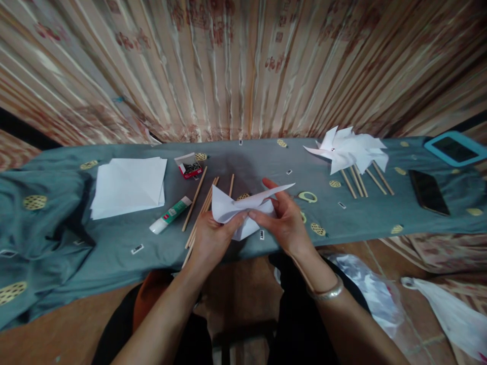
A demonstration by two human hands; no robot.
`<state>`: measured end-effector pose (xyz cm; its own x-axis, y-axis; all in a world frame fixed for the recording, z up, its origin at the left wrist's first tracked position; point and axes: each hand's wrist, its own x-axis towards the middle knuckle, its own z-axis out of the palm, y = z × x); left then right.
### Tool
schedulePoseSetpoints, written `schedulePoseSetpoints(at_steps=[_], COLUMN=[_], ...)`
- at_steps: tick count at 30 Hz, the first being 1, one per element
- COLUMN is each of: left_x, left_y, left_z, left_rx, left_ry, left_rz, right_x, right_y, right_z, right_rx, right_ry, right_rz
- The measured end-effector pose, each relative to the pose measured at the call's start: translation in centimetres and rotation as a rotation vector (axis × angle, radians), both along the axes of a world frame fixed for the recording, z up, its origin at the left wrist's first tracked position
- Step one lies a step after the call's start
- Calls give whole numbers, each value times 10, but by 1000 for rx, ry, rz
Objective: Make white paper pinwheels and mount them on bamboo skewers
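Between my two hands is a white paper pinwheel [224, 205], its corners curled in toward the middle and one pointed tip sticking out to the right. My left hand [213, 235] grips its left side, thumb pressed near the centre. From the right, my right hand [287, 223] pinches the same paper with its thumb at the centre, index finger raised behind. Fingers under the paper are hidden. Several wooden sticks [196, 200] lie beside my left hand, some partly behind it. Scissors with pale green handles [307, 196] lie partly hidden behind my right hand.
White paper sheets [129, 185] are stacked at left, near a glue tube [170, 215] and a small red box [189, 166] of dark small pieces. At right lie finished pinwheels on sticks [352, 149], a black phone [429, 191] and a blue-framed device [456, 148]. Plastic bags [371, 289] sit on the floor.
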<state>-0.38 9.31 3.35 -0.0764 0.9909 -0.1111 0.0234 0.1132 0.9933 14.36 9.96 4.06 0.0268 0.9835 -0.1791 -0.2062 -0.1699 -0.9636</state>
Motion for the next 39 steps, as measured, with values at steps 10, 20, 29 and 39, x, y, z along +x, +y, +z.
schedulePoseSetpoints(at_steps=[10,20,29,39], left_x=[0,-1,0,-3], left_y=[7,10,12,12], left_z=[-3,-6,-3,-10], left_rx=[-7,32,50,109], left_ry=[8,129,155,230], left_rz=[45,50,58,29], right_x=[-7,-8,-6,-5], right_y=[8,11,14,16], right_z=[-4,-4,-5,-9], right_rx=[27,-8,-12,-6], right_ry=[-19,-5,-50,-11], right_rz=[-29,-43,-22,2])
